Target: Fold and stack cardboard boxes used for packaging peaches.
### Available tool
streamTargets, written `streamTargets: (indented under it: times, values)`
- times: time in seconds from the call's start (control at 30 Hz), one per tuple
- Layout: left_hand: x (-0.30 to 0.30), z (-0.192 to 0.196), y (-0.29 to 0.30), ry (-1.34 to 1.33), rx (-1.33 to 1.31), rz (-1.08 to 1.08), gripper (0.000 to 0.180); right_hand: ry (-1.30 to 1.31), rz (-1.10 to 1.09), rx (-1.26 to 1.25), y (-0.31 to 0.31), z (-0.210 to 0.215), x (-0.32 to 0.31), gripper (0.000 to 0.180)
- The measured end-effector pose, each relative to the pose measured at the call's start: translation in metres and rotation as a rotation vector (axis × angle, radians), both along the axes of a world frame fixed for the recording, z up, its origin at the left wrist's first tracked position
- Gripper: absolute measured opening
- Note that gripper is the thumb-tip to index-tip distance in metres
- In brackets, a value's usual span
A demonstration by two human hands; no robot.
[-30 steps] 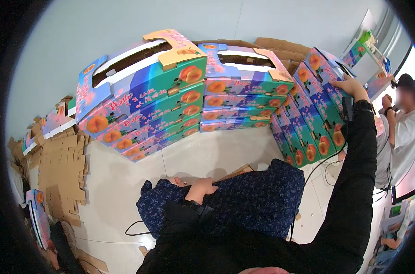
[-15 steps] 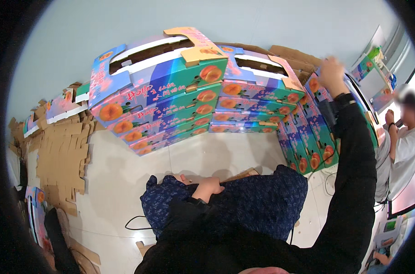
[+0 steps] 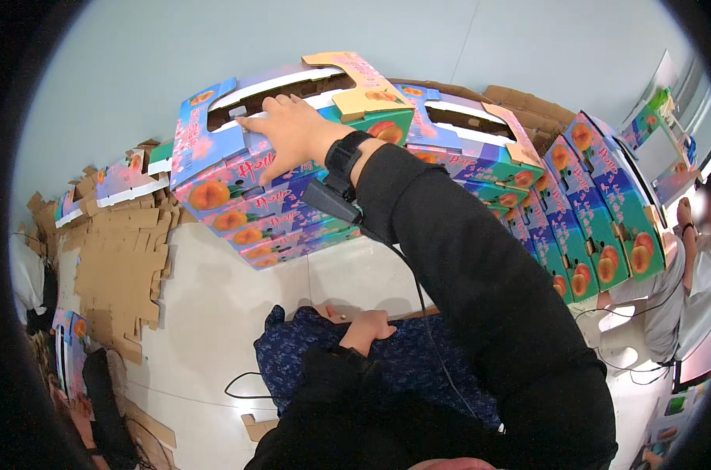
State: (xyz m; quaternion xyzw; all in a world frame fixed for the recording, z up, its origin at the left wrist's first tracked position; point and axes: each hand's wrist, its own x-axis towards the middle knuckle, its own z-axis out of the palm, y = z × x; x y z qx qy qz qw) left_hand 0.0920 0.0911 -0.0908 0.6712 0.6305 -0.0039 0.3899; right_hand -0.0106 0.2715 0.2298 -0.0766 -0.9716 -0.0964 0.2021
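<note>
The person's right hand (image 3: 293, 135) is splayed over the near edge of a pastel blue, pink and green printed cardboard carton (image 3: 238, 153) with a long open slot in its top. Its fingers (image 3: 280, 102) are spread wide, the tips laid across the white near rim of the slot and the thumb pointing down the printed near face; they touch the carton, but whether they press or pinch the board cannot be told. The carton lies directly under that hand, uppermost in the far left stack, its long axis running left to right and slanting farther away at the right end; the hand sits about midway along it. The left hand (image 3: 365, 329) is well apart on the near side, resting on dark blue patterned cloth (image 3: 281, 352) over the person's lap, with its fingers bent; whether they grip the cloth is unclear. A black strapped device (image 3: 332, 200) sits at the right wrist. Just right of the carton stands a second stack of similar cartons (image 3: 489, 160), and farther right a leaning row of printed cartons (image 3: 598, 211). Left of the stack, flattened brown cardboard (image 3: 120, 286) lies on the pale tiled floor (image 3: 207, 321). A co-worker in a white top (image 3: 698, 270) is at the far right.
</note>
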Motion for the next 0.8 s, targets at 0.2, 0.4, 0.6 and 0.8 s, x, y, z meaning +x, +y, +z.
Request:
streamTargets:
  times: [0.2, 0.4, 0.6, 0.8]
  values:
    - [0.006, -0.007, 0.004, -0.012, 0.01, -0.023, 0.053, 0.122, 0.188, 0.073, -0.045, 0.01, 0.061, 0.103]
    - [0.003, 0.033, 0.002, 0.081, 0.106, -0.065, 0.052, 0.045, 0.286, 0.152, -0.131, 0.033, 0.177, 0.103]
    - [0.005, 0.007, 0.01, 0.09, -0.092, -0.083, 0.051, -0.106, -0.006, 0.204, -0.084, 0.067, 0.241, 0.103]
    - [0.003, 0.001, 0.005, 0.069, -0.034, -0.08, 0.052, -0.022, -0.244, 0.254, 0.012, 0.095, 0.294, 0.104]
